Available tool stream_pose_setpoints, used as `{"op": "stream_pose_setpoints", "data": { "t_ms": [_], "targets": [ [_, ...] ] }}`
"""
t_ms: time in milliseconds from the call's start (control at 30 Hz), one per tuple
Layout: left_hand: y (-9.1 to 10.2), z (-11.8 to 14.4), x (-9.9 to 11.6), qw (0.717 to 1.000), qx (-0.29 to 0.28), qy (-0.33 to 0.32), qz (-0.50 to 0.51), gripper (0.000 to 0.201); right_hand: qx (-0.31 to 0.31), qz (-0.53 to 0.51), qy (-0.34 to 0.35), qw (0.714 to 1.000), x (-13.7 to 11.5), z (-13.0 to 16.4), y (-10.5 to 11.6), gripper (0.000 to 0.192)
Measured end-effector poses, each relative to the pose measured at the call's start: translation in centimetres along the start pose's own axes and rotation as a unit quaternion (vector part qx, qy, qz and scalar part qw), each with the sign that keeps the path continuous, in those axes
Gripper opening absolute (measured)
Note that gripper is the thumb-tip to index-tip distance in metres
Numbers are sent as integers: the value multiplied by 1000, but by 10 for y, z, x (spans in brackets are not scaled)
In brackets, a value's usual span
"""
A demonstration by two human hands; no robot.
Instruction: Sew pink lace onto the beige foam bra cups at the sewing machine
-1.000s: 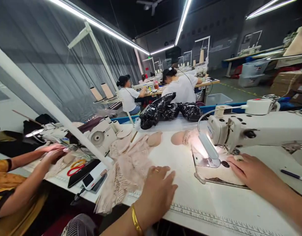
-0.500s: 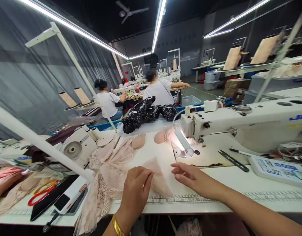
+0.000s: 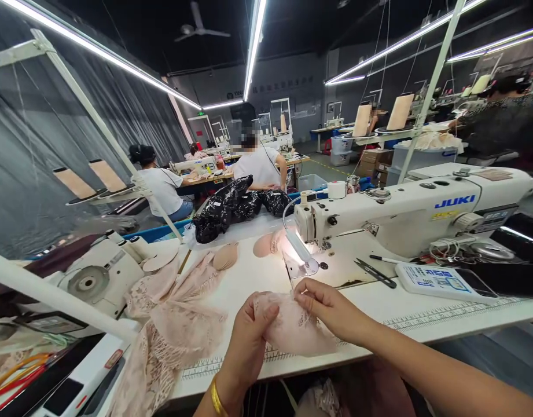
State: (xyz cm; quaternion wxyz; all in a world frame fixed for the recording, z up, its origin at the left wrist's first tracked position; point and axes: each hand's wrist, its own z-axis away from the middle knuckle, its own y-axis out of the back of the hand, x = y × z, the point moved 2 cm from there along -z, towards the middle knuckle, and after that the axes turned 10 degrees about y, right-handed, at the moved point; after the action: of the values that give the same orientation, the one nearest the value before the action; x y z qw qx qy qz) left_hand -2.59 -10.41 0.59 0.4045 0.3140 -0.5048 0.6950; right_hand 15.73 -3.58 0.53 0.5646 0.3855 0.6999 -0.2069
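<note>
A pale pink lace fabric piece [image 3: 294,330] is stretched between my two hands above the front of the sewing table. My left hand [image 3: 251,336] pinches its left side, thumb on top. My right hand [image 3: 329,307] grips the upper right edge between thumb and fingers. Just beyond is the sewing machine [image 3: 379,202], its lamp lit over the needle area, where a pink cup piece [image 3: 266,245] lies on the left. More pink lace fabric [image 3: 183,324] is heaped to the left of my left hand, with another cup [image 3: 225,256] at its far end.
Thread snips [image 3: 377,273] and a white case [image 3: 440,279] lie right of my hands. A printed ruler [image 3: 426,318] runs along the table's front edge. Black plastic bags [image 3: 223,208] sit behind the table. Orange-handled scissors [image 3: 18,373] are at far left. Co-workers sit farther back.
My right hand, apart from the fabric and open before, now grips its edge. The lace piece has been lifted and spread between both hands. The view has swung to the right.
</note>
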Motion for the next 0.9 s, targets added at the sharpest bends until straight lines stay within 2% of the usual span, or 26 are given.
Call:
{"op": "stream_pose_setpoints", "data": {
  "t_ms": [100,167,233,267,300,333,400,500,600,667,767,833,900],
  "targets": [
    [-8,2,-3,999,25,-20,4,44,9,55,23,998,4,1,-4,44],
    [-9,3,-4,999,34,-21,-10,50,28,55,41,997,2,0,-8,43],
    [-5,2,-1,996,33,-15,-77,52,54,11,42,998,2,-2,-10,44],
    [-1,0,5,987,30,-13,-159,50,63,-21,32,997,3,-4,-10,44],
    [4,-4,12,964,30,-13,-266,48,68,-53,15,996,7,-6,-9,45],
    [11,-9,22,926,36,-19,-376,46,67,-79,-8,995,12,-10,-8,45],
    [28,-26,50,830,78,-45,-551,43,56,-99,-55,992,27,-17,-4,46],
    [58,-59,96,761,190,-105,-611,25,39,-85,-80,992,49,-27,4,45],
    [83,-92,124,703,266,-120,-649,27,34,-92,-72,993,61,-32,9,44],
    [93,-107,129,676,292,-113,-667,32,33,-98,-70,992,63,-33,10,45],
    [97,-118,130,657,312,-112,-678,31,45,-126,-65,989,62,-33,9,46],
    [94,-116,132,657,322,-127,-670,25,65,-153,-61,984,60,-34,10,47],
    [86,-109,137,668,330,-151,-650,24,81,-186,-56,978,57,-36,12,48]
  ]
}}
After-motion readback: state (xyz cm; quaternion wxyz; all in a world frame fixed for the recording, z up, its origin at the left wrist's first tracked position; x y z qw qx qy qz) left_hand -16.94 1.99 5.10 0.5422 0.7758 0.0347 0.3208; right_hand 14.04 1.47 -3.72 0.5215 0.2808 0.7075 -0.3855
